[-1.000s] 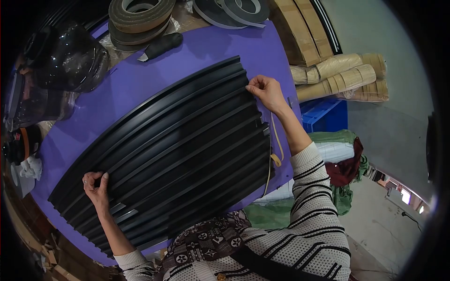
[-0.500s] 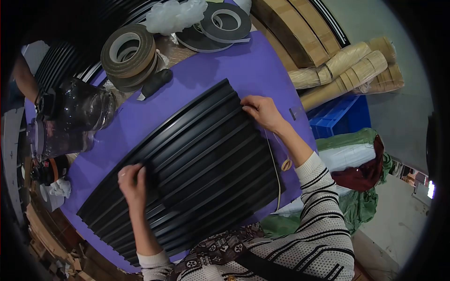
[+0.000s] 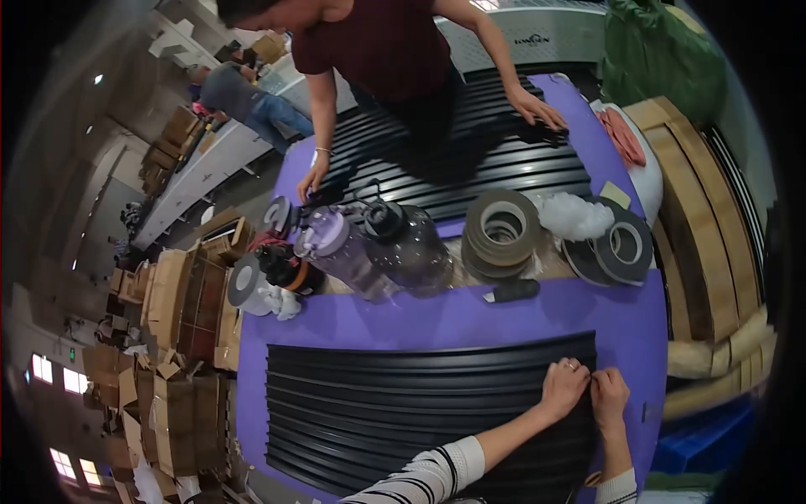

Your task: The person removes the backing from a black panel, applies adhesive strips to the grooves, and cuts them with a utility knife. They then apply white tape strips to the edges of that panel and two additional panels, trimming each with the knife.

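A black ribbed panel lies on the purple table surface. My left hand rests at the panel's upper right corner, its fingers pinched together. Just beyond the right edge is my right hand, also closed, its fingertips almost touching those of the left. Whatever is between the fingertips is too small to make out. A tan loop shows by my right wrist.
Tape rolls, a dark-handled tool, clear jugs and white plastic stand across the table's middle. Beyond them a co-worker leans over another ribbed panel. Cardboard boxes are at the left.
The view has lifted and turned, bringing the co-worker into sight. My left hand has moved from the panel's far left part to its right corner, beside my right hand.
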Demonstrator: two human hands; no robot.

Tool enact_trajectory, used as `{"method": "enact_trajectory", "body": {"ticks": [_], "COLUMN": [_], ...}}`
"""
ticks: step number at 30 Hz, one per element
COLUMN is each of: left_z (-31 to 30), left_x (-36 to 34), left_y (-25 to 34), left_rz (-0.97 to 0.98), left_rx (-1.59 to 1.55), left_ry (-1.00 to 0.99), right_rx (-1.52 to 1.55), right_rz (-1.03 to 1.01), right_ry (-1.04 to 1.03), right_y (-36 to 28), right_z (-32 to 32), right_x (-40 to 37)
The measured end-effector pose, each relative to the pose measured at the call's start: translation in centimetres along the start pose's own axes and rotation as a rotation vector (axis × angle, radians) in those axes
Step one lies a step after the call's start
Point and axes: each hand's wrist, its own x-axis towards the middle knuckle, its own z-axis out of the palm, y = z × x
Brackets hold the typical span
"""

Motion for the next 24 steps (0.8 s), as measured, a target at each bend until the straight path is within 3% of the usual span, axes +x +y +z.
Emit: {"method": "enact_trajectory", "body": {"ticks": [8,10,12,14,15,17,18,20,21,22,24], "left_z": [0.0,0.1,0.0,-0.3,-0.7,-1.6,-2.6,-5.9,-8.6,-8.9,-9.6], "left_x": [0.0,-0.1,-0.3,-0.4,-0.3,-0.5,-0.9,-2.1,-2.4,-3.1,-4.7], "left_y": [0.0,-0.3,-0.4,-0.4,-0.4,-0.6,-0.4,0.1,2.4,2.1,1.2], "left_rz": [-0.015,-0.030,-0.015,0.033,0.042,0.061,0.066,-0.584,-0.750,-0.741,-0.460], "left_rx": [0.024,0.007,-0.002,-0.080,-0.087,-0.455,-0.459,-1.553,-1.647,-1.649,-1.810], "left_ry": [-0.006,-0.013,-0.014,0.051,0.056,-0.035,-0.036,-0.661,-0.587,-0.588,-0.697], "right_rx": [0.161,0.563,0.639,1.162,1.154,1.396,1.392,1.750,1.747,1.794,1.834], "right_rz": [0.078,0.225,0.289,0.560,0.553,0.601,0.600,0.670,0.661,0.636,0.601], "right_ry": [-0.084,-0.034,-0.097,-0.086,-0.080,-0.054,-0.050,-0.052,-0.053,-0.065,-0.074], "right_y": [0.3,-1.8,-3.5,-4.0,-4.5,-6.1,-7.1,-9.2,-10.1,-11.0,-12.7], "right_z": [0.0,-0.4,-1.5,-1.4,-2.0,-3.3,-3.8,-4.7,-4.9,-5.0,-5.3], "right_x": [-0.4,-0.3,0.1,0.3,0.7,1.5,1.9,2.9,3.5,4.0,4.9]}}
